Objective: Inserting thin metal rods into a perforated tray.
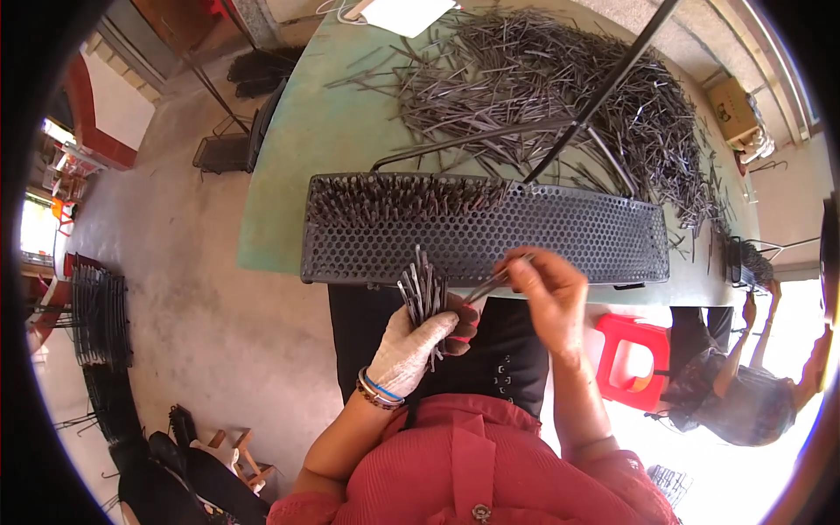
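Observation:
My left hand (pixel 413 350), in a white work glove with dark fingertips, is closed round a bundle of thin dark metal strips (pixel 423 284) that stick up out of the fist. Bare, my right hand (pixel 551 293) pinches a few dark strips (pixel 488 287) just right of that bundle, their lower ends near the gloved fingers. Beyond both hands, on the table's near edge, lies a long black tray with round holes (pixel 560 236). Many strips (pixel 376 197) stand upright in the holes of its far left part; its right and near holes show no strips.
A wide heap of loose strips (pixel 542 87) covers the far side of the green table (pixel 284 201). A dark metal rod frame (pixel 580 122) rises behind the tray. A red plastic stool (pixel 630 360) stands at right, near another person (pixel 744 394) handling a similar tray. Dark racks (pixel 101 315) line the left.

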Motion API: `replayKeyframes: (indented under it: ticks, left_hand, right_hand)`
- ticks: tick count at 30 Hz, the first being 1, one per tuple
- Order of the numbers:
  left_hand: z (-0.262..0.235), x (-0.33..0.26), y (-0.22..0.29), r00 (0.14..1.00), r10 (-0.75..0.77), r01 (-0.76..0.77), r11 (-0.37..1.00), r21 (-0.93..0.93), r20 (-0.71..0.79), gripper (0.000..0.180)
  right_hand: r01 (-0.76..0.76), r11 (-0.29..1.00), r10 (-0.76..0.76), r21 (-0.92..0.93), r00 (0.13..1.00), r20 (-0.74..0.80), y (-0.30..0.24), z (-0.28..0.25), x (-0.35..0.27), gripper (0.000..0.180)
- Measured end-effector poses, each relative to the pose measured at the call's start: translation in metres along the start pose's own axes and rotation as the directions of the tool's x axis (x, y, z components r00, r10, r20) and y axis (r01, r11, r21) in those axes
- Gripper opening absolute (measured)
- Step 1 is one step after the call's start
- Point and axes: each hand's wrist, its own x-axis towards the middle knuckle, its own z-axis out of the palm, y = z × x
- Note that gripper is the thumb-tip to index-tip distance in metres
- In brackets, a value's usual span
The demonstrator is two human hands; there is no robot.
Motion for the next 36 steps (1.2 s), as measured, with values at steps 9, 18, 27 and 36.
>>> replayKeyframes:
  ticks: [9,18,27,36]
  left_hand:
    - [0.002,0.009,0.006,0.991,-0.131,0.130,0.966,-0.223,0.010,0.029]
    - [-0.004,0.005,0.004,0.992,-0.123,0.114,0.976,-0.186,-0.037,0.028]
    - [-0.008,0.007,0.009,0.991,-0.129,0.127,0.988,-0.092,-0.020,0.031]
    - [-0.011,0.005,0.009,0.995,-0.103,0.104,0.991,-0.081,0.015,0.029]
  right_hand:
    - [0.387,0.888,-0.383,-0.248,0.921,0.064,-0.002,0.029,0.067,0.016]
    - [0.475,0.786,-0.444,-0.396,0.879,0.174,0.009,0.042,0.084,0.016]
    - [0.518,0.704,-0.460,-0.486,0.854,0.245,0.012,0.042,0.081,0.020]
    - [0.741,0.372,-0.631,-0.560,0.644,0.433,0.013,0.048,0.080,0.029]
